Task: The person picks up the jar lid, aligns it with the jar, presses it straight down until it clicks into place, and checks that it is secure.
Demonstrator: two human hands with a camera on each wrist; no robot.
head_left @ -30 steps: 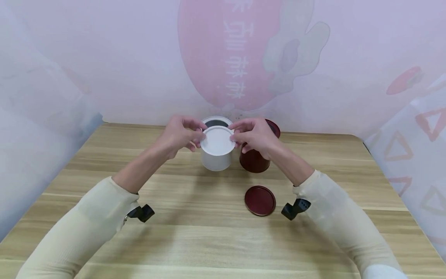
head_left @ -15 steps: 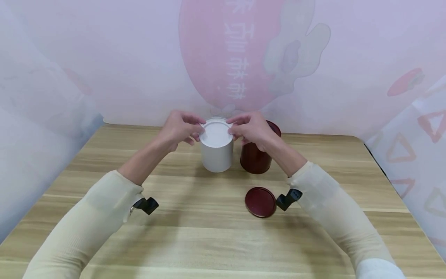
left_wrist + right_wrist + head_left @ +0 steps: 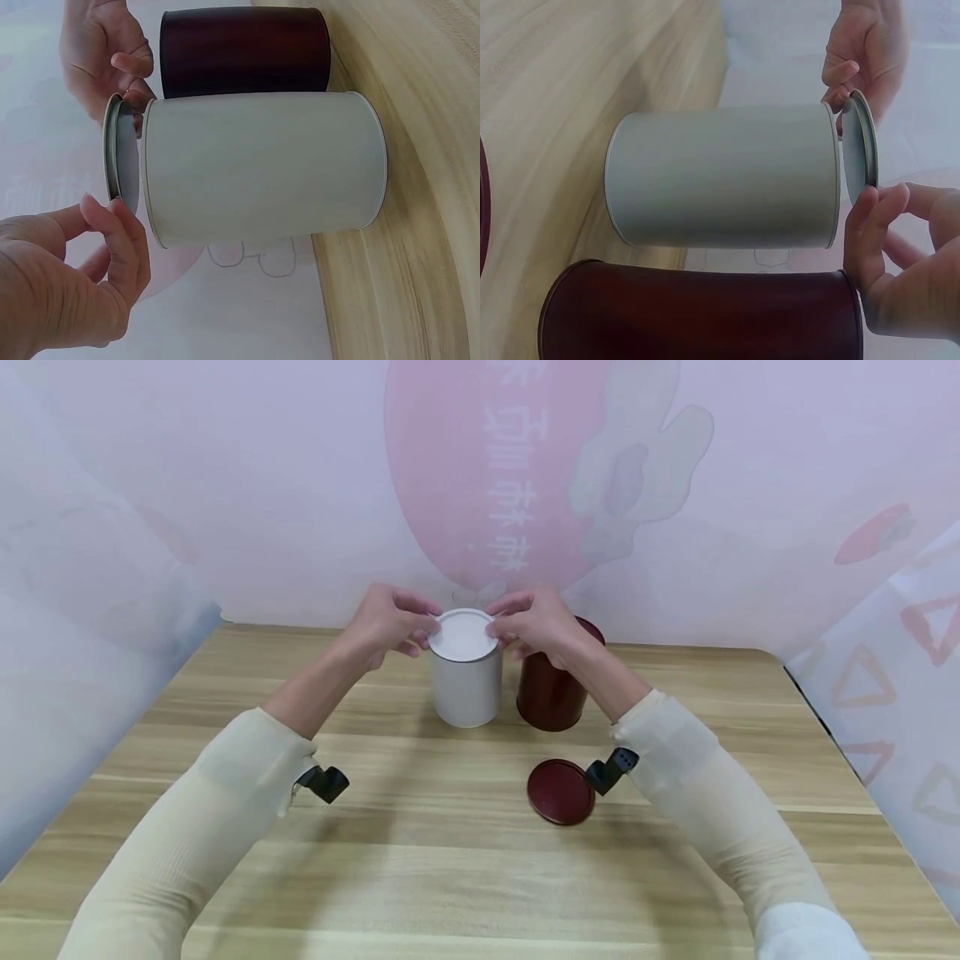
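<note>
With both hands, left (image 3: 386, 625) and right (image 3: 534, 625), pinching the white lid (image 3: 462, 635) tilted above the white canister (image 3: 467, 689) near the worktop's (image 3: 420, 860) far edge, uneven pressure could jam it askew.

You are looking at a matt white canister (image 3: 467, 689), a glossy dark red metal tin (image 3: 551, 693), and a smooth pale wood-grain worktop (image 3: 420, 852) lying under them.

My wooden table (image 3: 420, 877) holds a dark red tin (image 3: 551, 697) — its red lid (image 3: 559, 792) lies nearer.
</note>
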